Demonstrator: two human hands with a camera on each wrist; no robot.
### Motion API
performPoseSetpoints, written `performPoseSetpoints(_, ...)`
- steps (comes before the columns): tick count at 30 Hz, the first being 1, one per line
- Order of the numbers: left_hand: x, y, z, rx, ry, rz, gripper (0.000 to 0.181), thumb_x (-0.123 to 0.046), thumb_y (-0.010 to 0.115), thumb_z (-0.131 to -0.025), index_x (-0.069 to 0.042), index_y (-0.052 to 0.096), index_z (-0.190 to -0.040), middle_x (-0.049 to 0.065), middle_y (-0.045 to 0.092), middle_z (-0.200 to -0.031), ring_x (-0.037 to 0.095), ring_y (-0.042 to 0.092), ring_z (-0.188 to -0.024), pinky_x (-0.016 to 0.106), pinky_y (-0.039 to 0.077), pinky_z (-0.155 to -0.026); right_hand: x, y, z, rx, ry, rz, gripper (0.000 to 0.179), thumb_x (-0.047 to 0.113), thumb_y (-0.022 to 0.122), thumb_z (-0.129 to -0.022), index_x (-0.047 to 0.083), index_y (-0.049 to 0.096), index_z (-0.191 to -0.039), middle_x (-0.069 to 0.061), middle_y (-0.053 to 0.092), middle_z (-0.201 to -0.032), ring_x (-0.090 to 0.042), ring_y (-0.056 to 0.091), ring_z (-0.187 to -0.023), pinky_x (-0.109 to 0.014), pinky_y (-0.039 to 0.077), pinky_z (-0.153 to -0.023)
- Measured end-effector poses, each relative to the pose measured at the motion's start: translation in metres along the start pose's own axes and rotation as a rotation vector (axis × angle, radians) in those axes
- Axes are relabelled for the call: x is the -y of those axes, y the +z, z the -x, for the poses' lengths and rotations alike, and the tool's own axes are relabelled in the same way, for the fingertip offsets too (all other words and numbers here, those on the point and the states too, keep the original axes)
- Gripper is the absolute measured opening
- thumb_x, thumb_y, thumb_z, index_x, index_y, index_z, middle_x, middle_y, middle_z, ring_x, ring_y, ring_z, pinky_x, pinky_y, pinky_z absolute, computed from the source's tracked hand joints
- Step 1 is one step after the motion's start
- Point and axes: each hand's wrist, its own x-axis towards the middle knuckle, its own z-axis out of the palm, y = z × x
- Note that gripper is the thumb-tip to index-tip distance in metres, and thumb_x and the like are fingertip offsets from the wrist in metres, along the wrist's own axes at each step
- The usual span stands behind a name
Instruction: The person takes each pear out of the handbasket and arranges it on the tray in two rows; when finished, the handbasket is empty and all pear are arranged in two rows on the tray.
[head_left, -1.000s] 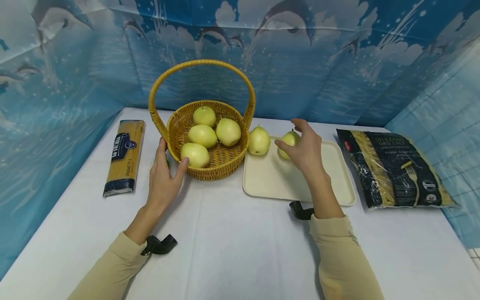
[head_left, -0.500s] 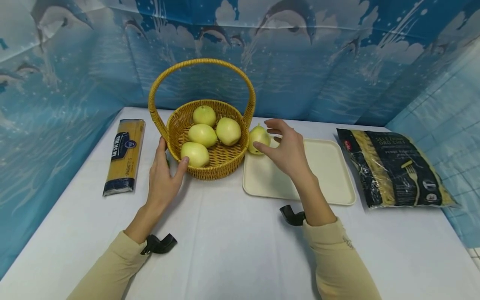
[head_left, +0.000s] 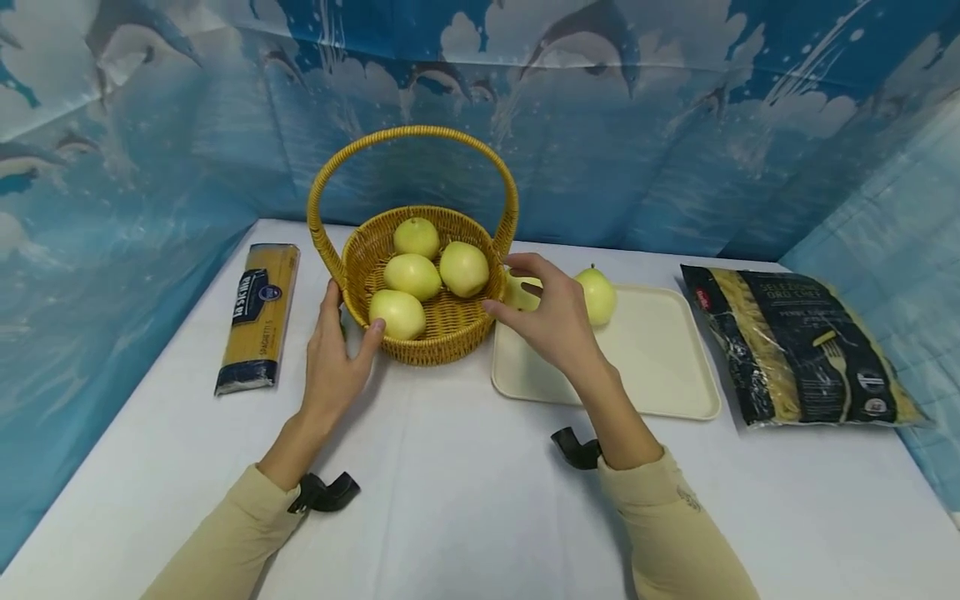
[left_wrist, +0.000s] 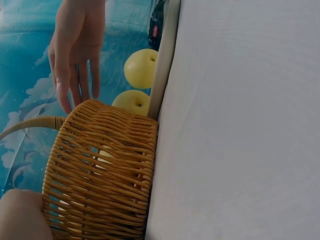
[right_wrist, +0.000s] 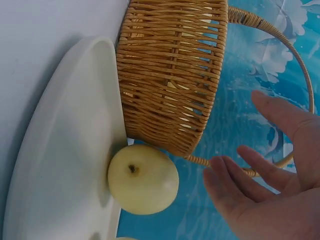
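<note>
A wicker basket (head_left: 442, 343) with a tall looped handle holds several yellow-green pears (head_left: 412, 277). At its left side my left hand (head_left: 333, 375) holds it, fingers along the outer wall and thumb at the front rim. My right hand (head_left: 555, 317) hovers by the basket's right side with fingers apart and nothing between them. Partly hidden behind that hand is a pear (head_left: 517, 292) at the left end of a cream tray (head_left: 652, 358); the right wrist view shows this pear (right_wrist: 143, 179) close beside the basket. Another pear (head_left: 597, 296) sits at the tray's back edge.
A spaghetti packet (head_left: 258, 321) lies left of the basket. On the right, beyond the tray, is a black and yellow bag of penne (head_left: 802, 346). A blue dolphin-print curtain (head_left: 615, 167) hangs right behind the white-covered table (head_left: 450, 500).
My right hand has moved left, from over the pear on the tray to the one beside the basket, uncovering the first. My left hand has stayed on the basket.
</note>
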Motion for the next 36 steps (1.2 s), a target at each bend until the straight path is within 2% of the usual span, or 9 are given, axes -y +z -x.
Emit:
performPoseSetpoints(8,0.001,0.000,0.000,-0.013,0.025,-0.012,0.089,-0.040,0.063,-0.104,-0.006,0.013,-0.170,0.014,0.021,-0.175,0.028,0.024,-0.161,0.052,0.027,-0.129,0.009,0.012,-0.003,0.079,-0.047,-0.005,0.061,0.022,0.087,-0.089,0.010,0.062,-0.143,-0.009,0.065,-0.142,-0.027,0.059,-0.134,-0.046,0.052,-0.112)
performPoseSetpoints(13,0.000,0.001,-0.001,-0.020,0.031,-0.005,0.089,-0.041,0.062,-0.104,-0.010,0.012,-0.170,0.012,0.023,-0.174,0.027,0.024,-0.161,0.053,0.028,-0.129,0.020,0.037,-0.019,0.173,-0.074,0.032,0.061,0.025,0.084,-0.092,0.007,0.061,-0.144,-0.014,0.065,-0.141,-0.032,0.062,-0.131,-0.049,0.052,-0.110)
performPoseSetpoints(17,0.001,-0.001,-0.001,-0.021,0.026,-0.009,0.088,-0.041,0.063,-0.104,-0.011,0.013,-0.170,0.011,0.024,-0.174,0.026,0.025,-0.161,0.054,0.028,-0.128,0.031,0.060,-0.034,0.273,-0.052,0.029,0.060,0.026,0.084,-0.092,0.007,0.061,-0.144,-0.013,0.064,-0.143,-0.032,0.064,-0.130,-0.049,0.052,-0.110)
performPoseSetpoints(22,0.002,-0.001,-0.001,-0.003,0.011,-0.019,0.088,-0.041,0.063,-0.104,-0.010,0.013,-0.170,0.011,0.023,-0.175,0.027,0.025,-0.161,0.054,0.028,-0.128,0.040,0.081,-0.047,0.368,-0.003,0.077,0.058,0.031,0.084,-0.093,0.009,0.062,-0.142,-0.010,0.069,-0.138,-0.026,0.067,-0.125,-0.047,0.036,-0.121)
performPoseSetpoints(24,0.001,0.000,-0.001,0.005,0.004,-0.015,0.089,-0.042,0.063,-0.104,-0.010,0.012,-0.170,0.011,0.022,-0.175,0.027,0.024,-0.161,0.053,0.029,-0.128,0.042,0.086,-0.050,0.381,0.009,0.100,0.058,0.031,0.084,-0.092,0.009,0.064,-0.142,-0.010,0.071,-0.136,-0.025,0.068,-0.124,-0.046,0.033,-0.123)
performPoseSetpoints(28,-0.001,0.001,-0.002,0.016,-0.005,-0.011,0.089,-0.043,0.062,-0.104,-0.011,0.011,-0.171,0.010,0.022,-0.175,0.026,0.024,-0.161,0.053,0.030,-0.127,0.045,0.093,-0.051,0.378,0.022,0.136,0.058,0.032,0.086,-0.091,0.008,0.067,-0.140,-0.008,0.072,-0.135,-0.023,0.066,-0.127,-0.040,0.047,-0.114)
performPoseSetpoints(30,-0.002,0.001,-0.002,0.016,-0.007,-0.016,0.090,-0.044,0.062,-0.104,-0.011,0.011,-0.170,0.010,0.021,-0.175,0.027,0.024,-0.161,0.053,0.031,-0.127,0.045,0.096,-0.050,0.374,0.023,0.158,0.058,0.032,0.086,-0.090,0.008,0.068,-0.139,-0.007,0.072,-0.136,-0.023,0.064,-0.128,-0.039,0.050,-0.111)
performPoseSetpoints(36,0.000,-0.002,0.000,0.012,-0.018,-0.036,0.091,-0.045,0.062,-0.104,-0.009,0.011,-0.170,0.011,0.020,-0.175,0.028,0.024,-0.161,0.053,0.029,-0.128,0.047,0.103,-0.051,0.373,0.018,0.209,0.055,0.031,0.088,-0.089,0.008,0.070,-0.135,-0.005,0.073,-0.132,-0.025,0.064,-0.125,-0.040,0.050,-0.109)
